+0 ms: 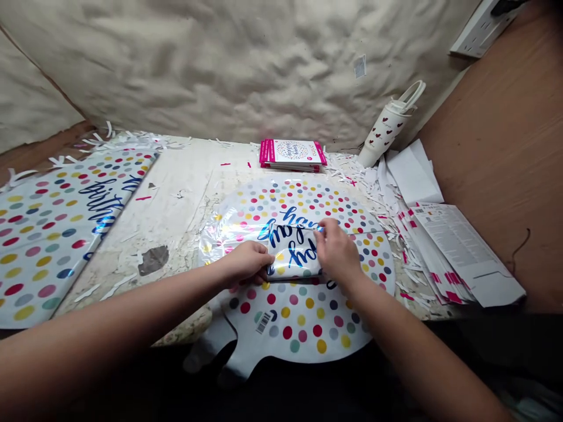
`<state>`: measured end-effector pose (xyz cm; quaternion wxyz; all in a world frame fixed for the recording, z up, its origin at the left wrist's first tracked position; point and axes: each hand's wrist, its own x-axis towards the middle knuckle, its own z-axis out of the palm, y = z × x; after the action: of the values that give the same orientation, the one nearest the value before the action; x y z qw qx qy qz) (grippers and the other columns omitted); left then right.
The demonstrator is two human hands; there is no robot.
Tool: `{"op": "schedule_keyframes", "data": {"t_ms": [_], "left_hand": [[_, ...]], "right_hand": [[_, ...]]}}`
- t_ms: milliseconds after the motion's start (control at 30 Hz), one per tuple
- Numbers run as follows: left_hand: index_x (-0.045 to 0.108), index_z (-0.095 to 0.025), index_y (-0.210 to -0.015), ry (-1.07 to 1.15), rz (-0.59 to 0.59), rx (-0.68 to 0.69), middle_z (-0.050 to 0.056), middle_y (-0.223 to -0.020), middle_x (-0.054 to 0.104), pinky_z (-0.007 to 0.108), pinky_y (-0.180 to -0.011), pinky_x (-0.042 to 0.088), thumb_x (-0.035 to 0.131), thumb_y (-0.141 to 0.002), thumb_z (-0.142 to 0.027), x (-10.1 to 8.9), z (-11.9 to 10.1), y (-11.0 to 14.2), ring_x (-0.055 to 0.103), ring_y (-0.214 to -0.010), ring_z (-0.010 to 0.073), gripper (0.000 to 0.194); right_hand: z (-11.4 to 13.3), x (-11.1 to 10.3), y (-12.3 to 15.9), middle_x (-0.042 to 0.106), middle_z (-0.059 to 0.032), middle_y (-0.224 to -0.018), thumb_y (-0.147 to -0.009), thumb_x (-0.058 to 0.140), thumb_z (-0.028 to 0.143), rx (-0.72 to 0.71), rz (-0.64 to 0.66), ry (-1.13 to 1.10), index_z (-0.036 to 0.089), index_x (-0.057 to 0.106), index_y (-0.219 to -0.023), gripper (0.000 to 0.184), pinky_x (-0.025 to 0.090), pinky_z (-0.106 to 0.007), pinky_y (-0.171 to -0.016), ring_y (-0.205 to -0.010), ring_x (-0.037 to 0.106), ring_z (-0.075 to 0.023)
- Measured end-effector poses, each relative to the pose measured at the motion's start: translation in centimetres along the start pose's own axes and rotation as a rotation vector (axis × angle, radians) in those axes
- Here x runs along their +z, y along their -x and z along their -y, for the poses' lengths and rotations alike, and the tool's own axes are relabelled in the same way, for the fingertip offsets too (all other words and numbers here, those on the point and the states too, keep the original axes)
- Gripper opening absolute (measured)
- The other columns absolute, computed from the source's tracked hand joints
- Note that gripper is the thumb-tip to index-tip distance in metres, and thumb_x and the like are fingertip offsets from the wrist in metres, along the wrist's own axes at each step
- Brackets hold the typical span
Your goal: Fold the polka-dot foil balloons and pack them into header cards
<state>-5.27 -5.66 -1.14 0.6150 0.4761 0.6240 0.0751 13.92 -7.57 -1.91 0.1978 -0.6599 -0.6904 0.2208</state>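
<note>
Head view: left hand (pixel 244 264) and right hand (pixel 338 252) close together, both clamped on the folded-over part of a polka-dot foil balloon (pixel 294 319) lying on the desk (pixel 176 234) under them. Second balloon (pixel 53 234) left of hands; stack of packaged balloons (pixel 292 154) ahead.

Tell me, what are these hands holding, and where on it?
The left hand and right hand grip a polka-dot foil balloon by its folded part, one at each side of the fold; the rest lies on the table.

We count one left hand (pixel 244 262), one right hand (pixel 338 252), one polka-dot foil balloon (pixel 299 328), a second polka-dot foil balloon (pixel 44 252), one stack of pink-edged packets (pixel 292 153) and one heart-print paper bag (pixel 382 132).
</note>
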Motion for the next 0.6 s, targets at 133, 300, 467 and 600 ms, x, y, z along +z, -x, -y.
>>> {"op": "schedule_keyframes", "data": {"t_ms": [133,300,467,600], "left_hand": [[0.052,-0.015,-0.064,0.060,0.017,-0.005,0.000,-0.053,0.060,0.020,-0.046,0.046,0.067,-0.066,-0.032,-1.1,0.2,0.8,0.058,-0.048,0.0116,0.022],[0.062,-0.015,-0.091,0.355,0.016,-0.077,0.010,-0.099,0.067,0.026,-0.066,0.054,0.076,-0.058,-0.032,-3.8,0.3,3.5,0.064,-0.085,0.0194,0.040],[0.059,-0.015,-0.069,0.181,0.104,-0.154,0.002,-0.062,0.063,0.022,-0.046,0.048,0.076,-0.057,-0.039,-2.7,-0.6,1.6,0.059,-0.053,0.0141,0.032],[0.047,-0.017,-0.058,-0.062,0.004,-0.065,-0.006,-0.038,0.047,0.016,-0.032,0.028,0.070,-0.061,-0.030,-0.8,-2.3,0.4,0.042,-0.033,0.0085,0.026]], "right_hand": [[1.6,2.3,0.5,0.024,-0.0089,-0.148,-0.092,0.028,0.046,-0.332,0.180,0.264,0.021,0.034,-0.138,0.052,0.014,-0.051,-0.109,-0.137,0.014,-0.0299],[1.2,3.9,0.2,0.003,-0.0014,-0.152,-0.086,0.019,0.065,-0.312,0.282,0.274,0.036,0.016,-0.142,0.063,-0.004,-0.054,-0.107,-0.137,-0.007,-0.0292],[1.7,4.0,0.2,0.008,-0.0017,-0.152,-0.088,0.021,0.060,-0.344,0.258,0.211,0.031,0.015,-0.143,0.062,-0.002,-0.052,-0.109,-0.138,-0.002,-0.0270],[-1.4,0.3,-0.7,0.015,-0.0043,-0.151,-0.088,0.038,0.048,-0.320,0.137,0.202,0.025,0.017,-0.143,0.063,0.014,-0.044,-0.109,-0.138,0.010,-0.0225]]}}
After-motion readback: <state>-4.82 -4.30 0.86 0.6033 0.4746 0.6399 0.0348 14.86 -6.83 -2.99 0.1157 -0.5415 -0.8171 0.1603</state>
